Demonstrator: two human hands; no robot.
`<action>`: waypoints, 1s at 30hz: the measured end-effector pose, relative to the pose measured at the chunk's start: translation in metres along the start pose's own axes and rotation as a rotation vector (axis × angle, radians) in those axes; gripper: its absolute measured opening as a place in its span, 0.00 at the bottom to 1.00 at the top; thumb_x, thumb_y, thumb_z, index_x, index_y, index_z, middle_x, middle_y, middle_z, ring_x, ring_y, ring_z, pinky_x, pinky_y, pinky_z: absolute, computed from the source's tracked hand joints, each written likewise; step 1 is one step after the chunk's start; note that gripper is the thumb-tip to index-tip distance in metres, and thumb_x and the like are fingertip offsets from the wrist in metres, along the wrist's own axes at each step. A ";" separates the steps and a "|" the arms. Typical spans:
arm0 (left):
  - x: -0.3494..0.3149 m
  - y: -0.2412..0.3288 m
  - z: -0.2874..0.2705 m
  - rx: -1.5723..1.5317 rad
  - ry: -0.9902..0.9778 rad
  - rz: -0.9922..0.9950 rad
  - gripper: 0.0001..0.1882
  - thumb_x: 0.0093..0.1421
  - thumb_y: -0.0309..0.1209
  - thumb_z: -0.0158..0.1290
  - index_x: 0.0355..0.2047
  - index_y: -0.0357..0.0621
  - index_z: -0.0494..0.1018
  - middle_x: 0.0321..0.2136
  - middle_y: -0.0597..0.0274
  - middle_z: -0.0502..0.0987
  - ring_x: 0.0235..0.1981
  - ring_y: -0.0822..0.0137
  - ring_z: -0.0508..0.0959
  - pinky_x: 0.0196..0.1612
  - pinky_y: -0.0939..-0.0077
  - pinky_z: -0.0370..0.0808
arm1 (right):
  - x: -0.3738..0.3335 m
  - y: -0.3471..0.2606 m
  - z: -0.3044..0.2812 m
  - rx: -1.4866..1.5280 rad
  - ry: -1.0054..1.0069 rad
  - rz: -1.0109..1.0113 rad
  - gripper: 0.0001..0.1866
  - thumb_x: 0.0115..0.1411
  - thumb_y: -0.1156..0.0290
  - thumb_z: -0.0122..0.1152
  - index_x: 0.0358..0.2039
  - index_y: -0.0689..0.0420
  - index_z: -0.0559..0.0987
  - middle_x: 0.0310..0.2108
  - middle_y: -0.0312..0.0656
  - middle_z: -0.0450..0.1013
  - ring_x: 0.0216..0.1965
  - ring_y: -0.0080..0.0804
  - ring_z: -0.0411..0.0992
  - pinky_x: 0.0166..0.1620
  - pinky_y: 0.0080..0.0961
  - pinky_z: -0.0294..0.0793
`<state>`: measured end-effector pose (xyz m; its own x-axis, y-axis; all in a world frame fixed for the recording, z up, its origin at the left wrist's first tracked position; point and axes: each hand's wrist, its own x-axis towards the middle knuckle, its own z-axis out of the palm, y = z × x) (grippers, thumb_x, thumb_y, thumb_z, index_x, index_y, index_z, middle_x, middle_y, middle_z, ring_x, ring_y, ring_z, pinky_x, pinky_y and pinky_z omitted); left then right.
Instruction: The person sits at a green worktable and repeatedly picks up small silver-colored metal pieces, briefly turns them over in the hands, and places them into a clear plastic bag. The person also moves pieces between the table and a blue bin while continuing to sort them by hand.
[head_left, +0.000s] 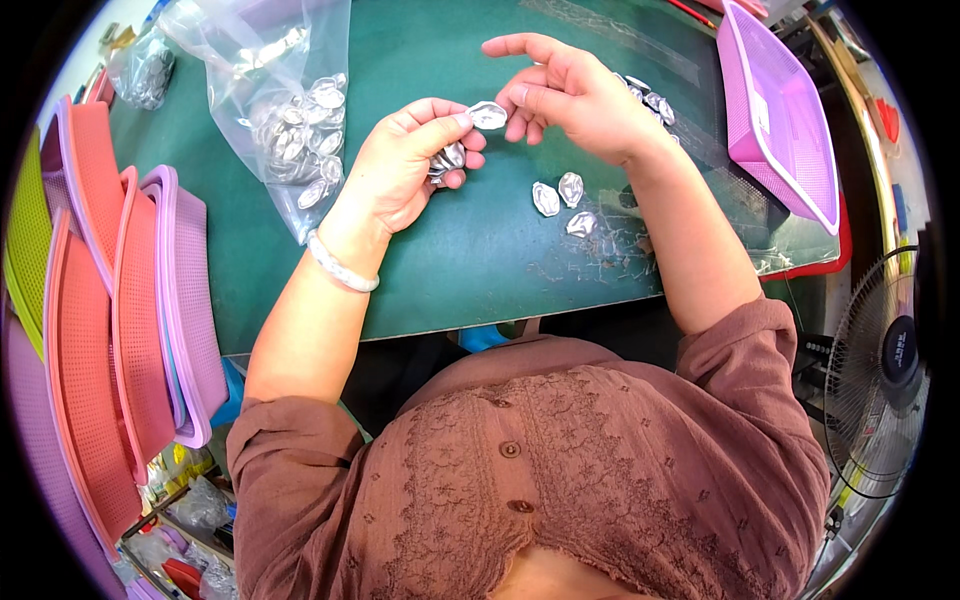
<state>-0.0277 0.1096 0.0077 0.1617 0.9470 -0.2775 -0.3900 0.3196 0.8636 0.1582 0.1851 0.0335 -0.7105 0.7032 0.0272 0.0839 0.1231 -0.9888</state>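
My left hand [420, 155] pinches a shiny silver oval piece [487, 116] with a wavy rim between thumb and forefinger. Several more silver pieces [447, 160] are tucked in its curled fingers. Just right of the pinched piece is my right hand [570, 95], its forefinger stretched out and its fingers apart; I see nothing in it. Three loose silver pieces [570, 189] lie on the green table [450, 270] below the hands. Another group of silver pieces [655, 103] lies beyond my right wrist, partly hidden by it.
A clear plastic bag [290, 120] of similar pieces lies left of my left hand, with a smaller bag [142, 72] farther off. Stacked orange and purple plastic baskets [140, 320] stand at the left. A purple basket [775, 110] sits at the right, above a fan [880, 350].
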 end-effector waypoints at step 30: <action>0.000 0.002 -0.003 -0.079 -0.036 0.007 0.12 0.59 0.29 0.45 0.40 0.34 0.67 0.29 0.56 0.75 0.26 0.69 0.76 0.23 0.82 0.71 | 0.001 0.002 0.004 0.045 0.048 0.007 0.24 0.54 0.78 0.55 0.52 0.65 0.62 0.28 0.39 0.72 0.25 0.21 0.70 0.30 0.16 0.71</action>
<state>-0.0306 0.1099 0.0081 0.1911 0.9478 -0.2552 -0.4617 0.3162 0.8288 0.1549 0.1827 0.0314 -0.6757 0.7367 0.0266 0.0566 0.0878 -0.9945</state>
